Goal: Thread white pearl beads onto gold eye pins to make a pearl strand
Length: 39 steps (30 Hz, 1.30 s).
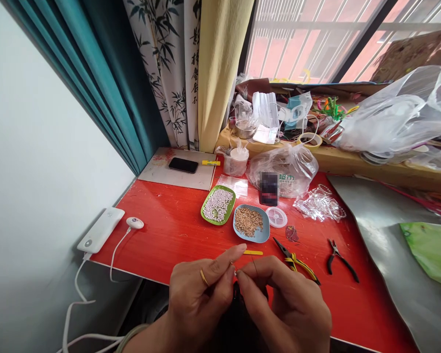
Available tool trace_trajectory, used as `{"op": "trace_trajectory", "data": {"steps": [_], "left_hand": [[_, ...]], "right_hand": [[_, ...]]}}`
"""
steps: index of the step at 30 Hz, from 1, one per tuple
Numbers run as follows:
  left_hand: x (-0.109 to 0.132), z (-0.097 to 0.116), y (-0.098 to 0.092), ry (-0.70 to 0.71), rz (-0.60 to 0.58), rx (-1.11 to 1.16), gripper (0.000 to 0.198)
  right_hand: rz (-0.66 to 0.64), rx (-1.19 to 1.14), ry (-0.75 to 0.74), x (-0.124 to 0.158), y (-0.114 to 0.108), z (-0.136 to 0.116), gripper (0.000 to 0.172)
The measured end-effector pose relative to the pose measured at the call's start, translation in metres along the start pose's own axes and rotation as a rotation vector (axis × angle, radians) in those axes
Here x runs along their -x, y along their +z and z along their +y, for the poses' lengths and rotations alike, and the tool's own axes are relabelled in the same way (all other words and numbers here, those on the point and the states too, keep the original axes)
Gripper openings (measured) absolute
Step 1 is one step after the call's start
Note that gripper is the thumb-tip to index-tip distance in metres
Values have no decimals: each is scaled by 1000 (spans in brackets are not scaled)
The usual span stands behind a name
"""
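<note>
My left hand (200, 294) and my right hand (286, 304) meet at the near edge of the red table (176, 230). Both pinch together over a tiny pale bead or wire piece (235, 271), too small to name. A dark object (238, 314) lies under the hands, mostly hidden. Just beyond them are a green dish of pearl beads (217, 205) and a blue dish of gold beads (250, 223). A small yellow stick (253, 252) lies by my fingertips.
Yellow-handled pliers (297, 262) and black pliers (340, 262) lie to the right. A thread spool (276, 217), plastic bags (284, 169), a phone (183, 165) on a board, and a white power bank (101, 229) with cable sit around. A cluttered shelf (334, 117) runs behind.
</note>
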State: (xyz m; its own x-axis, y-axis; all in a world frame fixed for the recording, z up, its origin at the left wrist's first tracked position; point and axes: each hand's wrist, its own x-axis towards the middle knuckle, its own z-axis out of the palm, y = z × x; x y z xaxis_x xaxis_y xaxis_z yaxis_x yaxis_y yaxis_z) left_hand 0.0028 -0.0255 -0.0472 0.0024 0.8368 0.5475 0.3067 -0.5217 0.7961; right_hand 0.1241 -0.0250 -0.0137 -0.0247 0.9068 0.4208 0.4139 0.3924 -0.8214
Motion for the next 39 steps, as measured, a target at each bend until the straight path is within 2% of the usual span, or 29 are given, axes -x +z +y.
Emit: {"op": "trace_trajectory", "data": {"steps": [11, 20, 27, 33, 39], "left_hand": [[-6, -1, 3, 32, -12, -86, 37], [-7, 0, 2, 40, -6, -63, 42], [-4, -2, -1, 119, -22, -95, 49], [-2, -1, -1, 52, 20, -98, 45], [-8, 5, -3, 6, 26, -27, 42]], "right_hand": [[-11, 36, -6, -2, -5, 2, 20], [-39, 24, 18, -1, -3, 3, 20], [-41, 28, 11, 0, -3, 1, 20], [-21, -17, 1, 1, -1, 2, 17], [-130, -94, 25, 1, 1, 9, 12]]}}
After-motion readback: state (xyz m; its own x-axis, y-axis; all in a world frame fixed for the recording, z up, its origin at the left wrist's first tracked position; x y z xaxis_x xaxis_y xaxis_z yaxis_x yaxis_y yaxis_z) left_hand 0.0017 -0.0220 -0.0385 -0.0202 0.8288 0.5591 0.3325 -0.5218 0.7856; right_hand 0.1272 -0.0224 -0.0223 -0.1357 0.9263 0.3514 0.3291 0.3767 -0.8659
